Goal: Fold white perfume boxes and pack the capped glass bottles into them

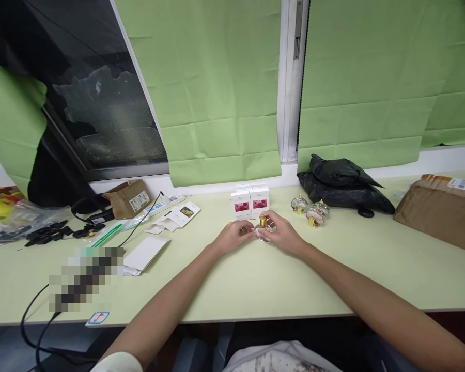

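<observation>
Between my hands, on the pale green table (263, 284), stands a small clear glass bottle (262, 235) with a gold cap, like a perfume bottle. My right hand (282, 233) has its fingers wrapped round the cap and the bottle's right side. On the other side, my left hand (234, 236) is curled, its fingertips at the bottle's left edge. Just behind stand several small white boxes (241, 205) with pink flower pictures. To the right are more glass bottles (316, 212) with gold parts, some lying tilted.
Black plastic bags (344, 183) and a large brown carton (444, 209) lie at the right. Flattened white boxes (147, 253), an open brown box (127, 199), cables and black parts (52, 233) occupy the left. Green curtains (220, 93) hang behind the table.
</observation>
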`<state>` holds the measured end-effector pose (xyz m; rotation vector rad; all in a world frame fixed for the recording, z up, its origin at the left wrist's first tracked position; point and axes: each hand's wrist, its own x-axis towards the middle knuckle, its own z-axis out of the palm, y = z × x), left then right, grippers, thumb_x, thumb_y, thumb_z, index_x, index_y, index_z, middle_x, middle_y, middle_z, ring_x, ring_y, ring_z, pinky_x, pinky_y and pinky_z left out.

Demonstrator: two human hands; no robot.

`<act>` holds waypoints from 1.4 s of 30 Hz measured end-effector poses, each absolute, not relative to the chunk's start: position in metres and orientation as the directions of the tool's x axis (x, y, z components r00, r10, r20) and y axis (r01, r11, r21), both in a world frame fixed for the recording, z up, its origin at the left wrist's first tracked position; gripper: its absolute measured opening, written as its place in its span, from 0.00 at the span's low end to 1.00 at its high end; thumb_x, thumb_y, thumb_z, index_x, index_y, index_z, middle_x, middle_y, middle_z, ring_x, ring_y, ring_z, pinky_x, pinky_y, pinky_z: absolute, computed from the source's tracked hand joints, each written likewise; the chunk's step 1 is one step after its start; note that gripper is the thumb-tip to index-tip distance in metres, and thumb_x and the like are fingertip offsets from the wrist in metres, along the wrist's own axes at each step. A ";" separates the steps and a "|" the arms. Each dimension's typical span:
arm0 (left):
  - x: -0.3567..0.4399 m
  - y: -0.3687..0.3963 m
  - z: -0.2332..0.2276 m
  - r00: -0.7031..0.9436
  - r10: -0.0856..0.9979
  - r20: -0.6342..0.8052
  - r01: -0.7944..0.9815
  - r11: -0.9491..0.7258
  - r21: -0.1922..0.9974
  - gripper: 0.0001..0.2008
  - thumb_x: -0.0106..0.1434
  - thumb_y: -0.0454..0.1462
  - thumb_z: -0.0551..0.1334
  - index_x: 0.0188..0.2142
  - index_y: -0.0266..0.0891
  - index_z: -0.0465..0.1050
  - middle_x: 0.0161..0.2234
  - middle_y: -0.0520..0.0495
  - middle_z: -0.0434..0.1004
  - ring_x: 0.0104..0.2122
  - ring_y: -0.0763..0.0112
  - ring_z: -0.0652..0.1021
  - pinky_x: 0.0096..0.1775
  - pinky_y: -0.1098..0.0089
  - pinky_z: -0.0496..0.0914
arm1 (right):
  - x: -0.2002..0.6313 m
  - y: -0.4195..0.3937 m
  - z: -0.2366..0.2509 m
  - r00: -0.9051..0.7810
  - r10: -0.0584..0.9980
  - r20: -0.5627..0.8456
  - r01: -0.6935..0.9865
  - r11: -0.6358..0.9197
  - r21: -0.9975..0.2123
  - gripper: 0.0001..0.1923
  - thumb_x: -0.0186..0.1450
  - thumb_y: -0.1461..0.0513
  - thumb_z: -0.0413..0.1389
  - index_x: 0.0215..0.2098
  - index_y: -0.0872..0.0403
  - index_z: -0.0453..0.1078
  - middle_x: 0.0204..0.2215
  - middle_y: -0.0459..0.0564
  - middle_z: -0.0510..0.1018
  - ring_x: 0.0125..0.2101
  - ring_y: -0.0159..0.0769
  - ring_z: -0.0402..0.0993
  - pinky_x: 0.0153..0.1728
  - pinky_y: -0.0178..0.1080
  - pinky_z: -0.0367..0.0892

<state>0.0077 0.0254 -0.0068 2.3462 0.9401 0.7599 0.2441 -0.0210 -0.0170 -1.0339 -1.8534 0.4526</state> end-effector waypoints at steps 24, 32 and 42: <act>0.002 0.030 -0.007 0.586 0.744 0.321 0.520 -0.649 0.555 0.19 0.72 0.51 0.59 0.48 0.42 0.79 0.47 0.42 0.83 0.44 0.60 0.81 0.46 0.62 0.74 | 0.305 0.028 -0.029 0.068 0.759 0.647 0.903 0.229 -0.364 0.22 0.71 0.61 0.52 0.62 0.56 0.66 0.48 0.62 0.79 0.49 0.54 0.74 0.49 0.49 0.67; 0.001 0.031 -0.009 0.588 0.742 0.321 0.517 -0.651 0.556 0.19 0.72 0.51 0.59 0.48 0.42 0.79 0.47 0.42 0.82 0.44 0.60 0.80 0.46 0.62 0.75 | 0.304 0.027 -0.029 0.078 0.749 0.658 0.918 0.203 -0.341 0.25 0.71 0.62 0.51 0.66 0.57 0.63 0.51 0.63 0.78 0.51 0.56 0.73 0.51 0.51 0.67; 0.002 0.028 -0.007 0.605 0.729 0.320 0.494 -0.659 0.567 0.18 0.72 0.51 0.60 0.48 0.42 0.79 0.47 0.42 0.82 0.44 0.60 0.80 0.46 0.60 0.75 | 0.319 0.014 -0.002 0.169 0.666 0.727 0.979 -0.026 -0.204 0.18 0.76 0.61 0.45 0.56 0.57 0.70 0.49 0.64 0.78 0.50 0.56 0.68 0.48 0.50 0.58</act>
